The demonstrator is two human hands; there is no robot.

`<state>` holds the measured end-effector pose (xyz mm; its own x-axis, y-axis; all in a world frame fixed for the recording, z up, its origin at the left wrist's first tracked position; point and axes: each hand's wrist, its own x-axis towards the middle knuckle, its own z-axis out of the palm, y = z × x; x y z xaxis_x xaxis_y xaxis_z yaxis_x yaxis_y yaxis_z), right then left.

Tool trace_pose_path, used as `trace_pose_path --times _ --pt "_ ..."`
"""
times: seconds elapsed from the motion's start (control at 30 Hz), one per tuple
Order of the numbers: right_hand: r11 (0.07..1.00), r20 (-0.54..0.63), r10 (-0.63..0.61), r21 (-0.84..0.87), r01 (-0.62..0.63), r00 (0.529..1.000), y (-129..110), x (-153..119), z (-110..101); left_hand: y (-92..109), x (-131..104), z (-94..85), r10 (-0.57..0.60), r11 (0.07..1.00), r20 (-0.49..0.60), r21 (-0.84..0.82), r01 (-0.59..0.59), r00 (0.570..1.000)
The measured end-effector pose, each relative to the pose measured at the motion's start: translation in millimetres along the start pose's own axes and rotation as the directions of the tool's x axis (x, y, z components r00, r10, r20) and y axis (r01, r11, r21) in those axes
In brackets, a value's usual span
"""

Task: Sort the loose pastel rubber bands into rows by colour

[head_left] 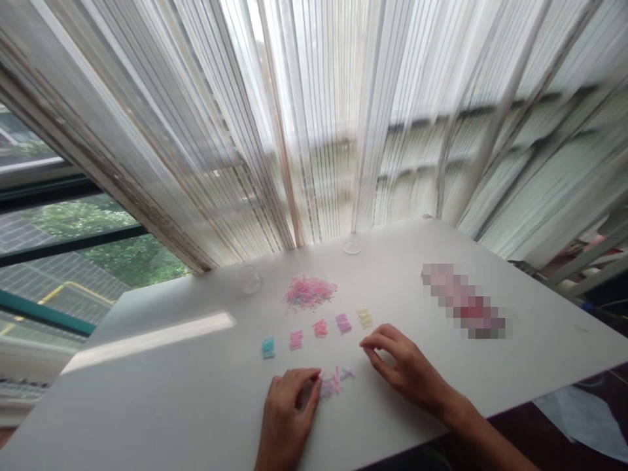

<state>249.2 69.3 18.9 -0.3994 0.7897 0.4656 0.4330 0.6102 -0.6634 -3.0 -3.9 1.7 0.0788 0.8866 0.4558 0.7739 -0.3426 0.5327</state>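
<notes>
Namely: one pink strip (337,379), long axis twelve-to-six; left hand (287,409), eight o'clock, and right hand (409,367), three o'clock, fingertips drawn close, contents unclear.

A white table (161,399) fills the lower half, with a bright strip of sunlight (152,343) at its left. Sheer striped curtains (324,118) hang across the top, daylight behind them. At the left edge, a window (73,248) shows green bushes (112,261), paving (69,268) and a yellow rail (61,291). The lower right corner is dark.
</notes>
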Motion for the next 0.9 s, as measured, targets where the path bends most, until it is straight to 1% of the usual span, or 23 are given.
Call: trace_pose_path --times 0.1,0.17,0.3,0.47,0.63,0.8,0.9 --pt "0.997 0.043 0.0 0.071 -0.003 0.999 -17 -5 15 -1 -1 -0.2 -0.038 0.997 -0.019 -0.067 0.037 0.999" --pt "0.995 0.063 0.0 0.102 -0.006 0.998 -23 -4 24 0 0 -0.8 -0.056 0.991 -0.024 -0.126 0.053 0.998" --pt "0.99 0.104 -0.052 0.136 0.037 0.993 -28 3 37 3 1 -3.1 -0.066 0.972 -0.034 -0.228 0.057 0.997" --pt "0.989 0.129 -0.094 0.122 0.078 0.987 -27 7 47 5 1 -5.4 -0.035 0.974 -0.06 -0.224 0.021 0.998" --pt "0.988 0.092 -0.122 0.108 0.112 0.988 -21 2 45 5 -1 -2.4 -0.035 0.976 -0.019 -0.217 0.031 0.999" --pt "0.996 0.056 -0.047 0.082 0.042 0.997 -11 -2 33 3 -1 -0.2 0.014 0.989 0.022 -0.145 -0.01 1.0" --pt "0.997 0.048 -0.015 0.071 0.012 0.999 -9 -4 29 3 -2 0.0 0.008 0.995 0.03 -0.095 -0.005 1.0"
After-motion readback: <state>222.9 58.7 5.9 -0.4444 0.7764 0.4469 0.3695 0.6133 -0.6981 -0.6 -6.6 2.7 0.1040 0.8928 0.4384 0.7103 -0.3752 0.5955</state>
